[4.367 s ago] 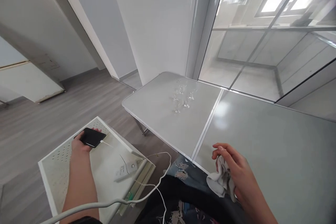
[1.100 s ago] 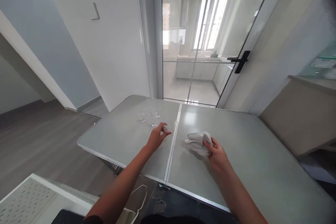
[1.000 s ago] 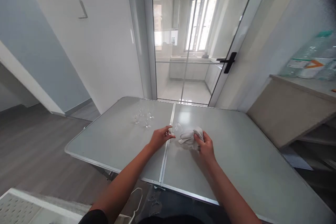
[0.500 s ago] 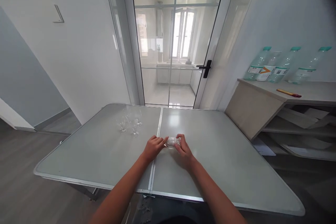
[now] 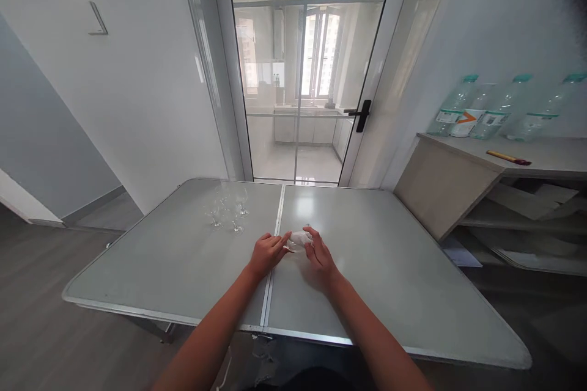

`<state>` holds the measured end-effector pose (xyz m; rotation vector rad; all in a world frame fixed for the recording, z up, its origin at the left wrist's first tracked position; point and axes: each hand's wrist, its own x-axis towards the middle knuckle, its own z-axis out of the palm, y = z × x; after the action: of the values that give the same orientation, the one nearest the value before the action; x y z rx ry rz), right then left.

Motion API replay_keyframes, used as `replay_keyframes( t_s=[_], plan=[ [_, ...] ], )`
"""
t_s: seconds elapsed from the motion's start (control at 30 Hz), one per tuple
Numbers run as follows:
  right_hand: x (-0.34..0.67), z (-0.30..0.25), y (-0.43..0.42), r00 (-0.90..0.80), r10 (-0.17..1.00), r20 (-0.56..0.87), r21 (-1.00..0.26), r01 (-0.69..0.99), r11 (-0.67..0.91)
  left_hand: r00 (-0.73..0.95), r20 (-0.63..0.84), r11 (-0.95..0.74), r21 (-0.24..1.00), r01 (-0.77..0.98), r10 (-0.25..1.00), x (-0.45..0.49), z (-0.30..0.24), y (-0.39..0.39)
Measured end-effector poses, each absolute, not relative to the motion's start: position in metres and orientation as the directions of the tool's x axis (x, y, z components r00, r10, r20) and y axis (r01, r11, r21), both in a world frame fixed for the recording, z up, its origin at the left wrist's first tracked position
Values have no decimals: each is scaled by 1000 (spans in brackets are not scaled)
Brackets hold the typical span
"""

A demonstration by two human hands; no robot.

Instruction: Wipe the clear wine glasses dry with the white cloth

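Observation:
A clear glass [image 5: 294, 248] lies sideways between my two hands, just above the table and to the right of its seam. My left hand [image 5: 267, 255] is closed at its left end. At the other end, my right hand [image 5: 321, 255] has its fingers curled over a white, tissue-like piece [image 5: 301, 236] pressed along the glass. Fingers hide part of the glass, so I cannot tell whether it has a stem. Several clear stemmed glasses [image 5: 237, 229] stand upright in a group to the left, apart from my hands.
The grey folding table [image 5: 151, 269] has a metal seam [image 5: 277, 220] and a metal edge. Beyond it is a glazed door [image 5: 298, 153] with a black handle [image 5: 363, 116]. On the right, a shelf unit [image 5: 440, 177] carries several plastic bottles [image 5: 493, 116] and a yellow-red stick [image 5: 508, 157].
The white piece now spreads over the upper side of the glass, where more clear glass showed before. My right fingers have shifted over it. The view tilts slightly.

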<state>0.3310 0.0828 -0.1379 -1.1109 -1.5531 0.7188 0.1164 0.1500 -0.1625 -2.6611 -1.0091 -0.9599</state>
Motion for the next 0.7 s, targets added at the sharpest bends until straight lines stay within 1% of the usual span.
replay_keyframes(
  t_s=[0.07,0.17,0.23,0.3,0.37,0.43,0.5,0.57,0.63,0.7],
  plan=[
    [333,-136,86,-66,930,362,-891,269,366,607,591,-780,60,623,531,118,-164,151],
    [339,-131,87,-114,956,270,-954,101,281,639,573,-798,44,601,513,121,-164,152],
    [344,-127,86,-45,967,250,-968,-21,249,623,580,-791,63,608,525,121,-164,152],
    [345,-124,84,71,966,248,-964,-83,253,570,594,-752,94,652,568,120,-163,151],
    [341,-123,84,124,962,244,-964,-74,255,529,596,-716,114,689,604,120,-163,150],
    [336,-124,85,80,966,244,-969,-14,246,539,583,-720,120,683,608,120,-163,149],
    [331,-126,87,-8,968,250,-968,31,250,567,572,-749,133,649,593,121,-163,149],
    [329,-128,89,-67,965,255,-966,33,257,577,570,-766,158,623,586,121,-163,149],
    [329,-130,89,-94,962,257,-965,32,261,582,568,-777,177,604,582,121,-163,149],
    [330,-131,87,-66,958,278,-957,66,282,585,567,-783,189,593,580,121,-163,150]
  ],
)
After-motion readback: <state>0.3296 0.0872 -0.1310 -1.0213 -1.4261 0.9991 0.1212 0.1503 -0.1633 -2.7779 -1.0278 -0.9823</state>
